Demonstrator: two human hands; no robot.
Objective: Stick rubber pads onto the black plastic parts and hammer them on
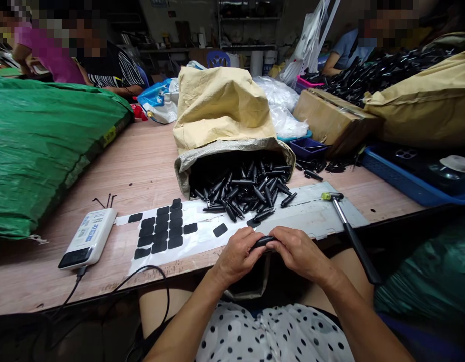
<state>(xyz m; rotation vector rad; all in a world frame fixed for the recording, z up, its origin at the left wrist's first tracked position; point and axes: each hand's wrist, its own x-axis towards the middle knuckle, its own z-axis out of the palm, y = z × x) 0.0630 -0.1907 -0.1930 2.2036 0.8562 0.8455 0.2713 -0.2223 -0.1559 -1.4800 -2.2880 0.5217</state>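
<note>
Between my two hands, just over the table's front edge, is a slim black pen-shaped piece (264,242). My left hand (238,251) is closed on its left end and my right hand (298,251) on its right end. Fingers hide much of it. Beyond my hands, a pile of similar black pieces (247,188) spills from a tan sack (224,110) lying on its side. Dark rounded-square stickers (162,229) sit on a white backing sheet (198,244) to the left. One loose sticker (220,230) lies near my left hand.
A hammer (351,239) rests at right, its handle over the edge. A white power bank (88,239) with a cable is at left. A green sack (47,151), a cardboard box (326,118) and a blue tray (401,176) stand around. Co-workers sit across the table.
</note>
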